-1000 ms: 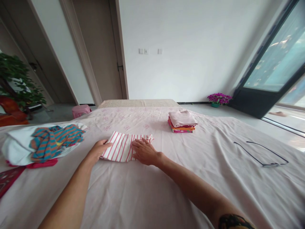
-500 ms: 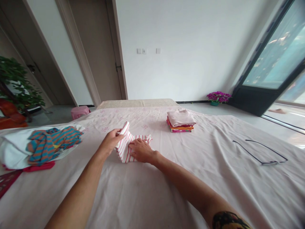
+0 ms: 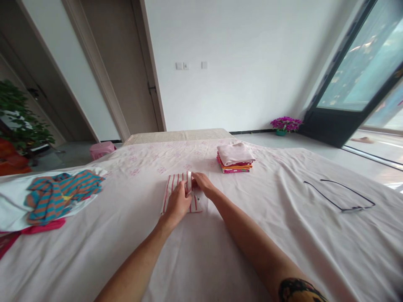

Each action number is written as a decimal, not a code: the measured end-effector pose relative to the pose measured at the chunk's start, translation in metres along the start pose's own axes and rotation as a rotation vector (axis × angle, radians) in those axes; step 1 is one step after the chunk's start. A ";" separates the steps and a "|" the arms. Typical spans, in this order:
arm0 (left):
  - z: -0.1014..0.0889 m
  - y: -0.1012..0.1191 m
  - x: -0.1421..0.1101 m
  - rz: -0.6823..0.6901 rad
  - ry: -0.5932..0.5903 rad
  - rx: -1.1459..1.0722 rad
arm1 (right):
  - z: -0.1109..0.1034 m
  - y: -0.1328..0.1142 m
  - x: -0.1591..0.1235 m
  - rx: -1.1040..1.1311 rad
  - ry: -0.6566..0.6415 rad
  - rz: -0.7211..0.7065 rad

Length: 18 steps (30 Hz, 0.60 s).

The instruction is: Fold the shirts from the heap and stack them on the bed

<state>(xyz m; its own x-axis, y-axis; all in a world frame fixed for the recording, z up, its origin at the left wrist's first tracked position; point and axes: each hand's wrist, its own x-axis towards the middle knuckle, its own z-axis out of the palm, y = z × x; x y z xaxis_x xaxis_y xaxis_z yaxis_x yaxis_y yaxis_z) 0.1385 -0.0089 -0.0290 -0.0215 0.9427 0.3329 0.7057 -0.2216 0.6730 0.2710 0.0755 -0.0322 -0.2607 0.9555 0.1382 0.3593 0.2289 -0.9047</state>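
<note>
A white cloth garment with red stripes point(image 3: 169, 191) lies folded into a small rectangle on the bed sheet in front of me. My left hand point(image 3: 180, 201) rests over its middle, thumb and fingers closed on a folded layer. At the garment's right edge is my right hand point(image 3: 203, 183), its fingers bent round the cloth; their tips are partly hidden. Beyond and to the right, a neat stack of folded clothes point(image 3: 236, 157) has a pale pink piece on top and red, orange and patterned ones below.
A loose heap at left holds a teal-and-orange striped garment point(image 3: 63, 195), with white and red cloth around it. Black-framed glasses point(image 3: 341, 207) lie on the pale sheet point(image 3: 252, 235) at right. Past the bed are a pink stool point(image 3: 102, 149) and purple flowers point(image 3: 286, 123) in a pot.
My left hand has carried the raised left part of the striped garment over to the right and down. My right hand has shifted from its middle to its right edge.
</note>
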 end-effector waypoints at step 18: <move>-0.008 0.011 -0.046 0.314 -0.181 0.051 | -0.001 -0.004 -0.007 -0.675 0.208 -0.148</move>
<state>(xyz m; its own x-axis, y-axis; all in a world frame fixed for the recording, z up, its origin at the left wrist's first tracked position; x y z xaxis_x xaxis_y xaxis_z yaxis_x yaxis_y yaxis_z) 0.1414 -0.0564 -0.0314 0.3245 0.8606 0.3926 0.6925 -0.4989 0.5212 0.2727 0.0685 -0.0294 -0.1980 0.9058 0.3747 0.8260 0.3600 -0.4336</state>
